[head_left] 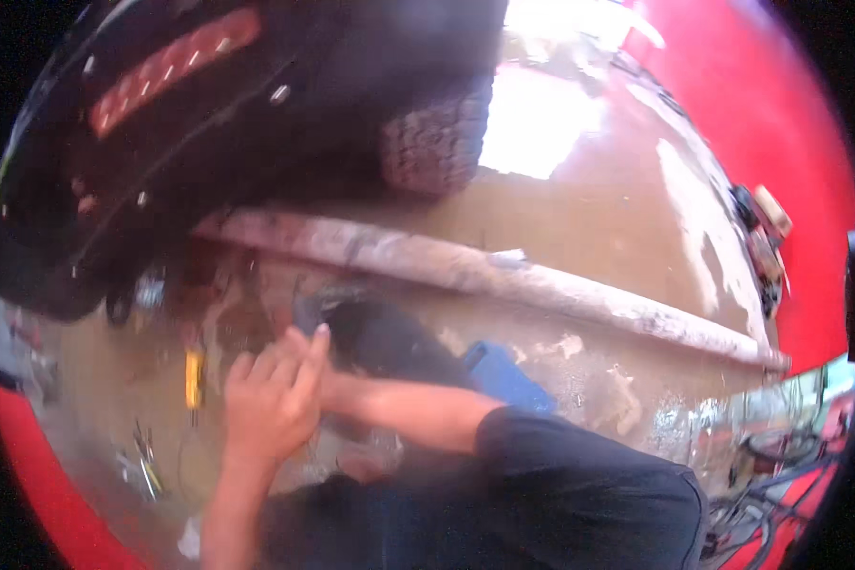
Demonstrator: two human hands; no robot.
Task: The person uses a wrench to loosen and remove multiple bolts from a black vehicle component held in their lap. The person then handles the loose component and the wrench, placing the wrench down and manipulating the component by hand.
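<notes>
Both hands are brought together in front of the body, the left hand (271,385) laid across the right hand (331,385), which is partly covered by it. The left fingers are bent; whether anything is gripped between the palms cannot be told. One hand is perhaps being steadied or rubbed by the other. Just left of them, the yellow tool (194,380) is left lying on the floor (579,214), probably so that it can be reached easily. Thin tools (147,465) are scattered nearer the body. Beyond the hands, a dark leg-like shape (389,337) is seen, too blurred to be named surely, with a blue jug (505,375) to its right.

Farther out, the floor is crossed slantwise by a pole (446,266), one end reaching toward the car (285,104), perhaps put there as a barrier or stop. Forward movement is limited by the pole and by the car's low edge near the tyre (434,142). More room is offered beyond the pole, as far as the red wall (731,85).
</notes>
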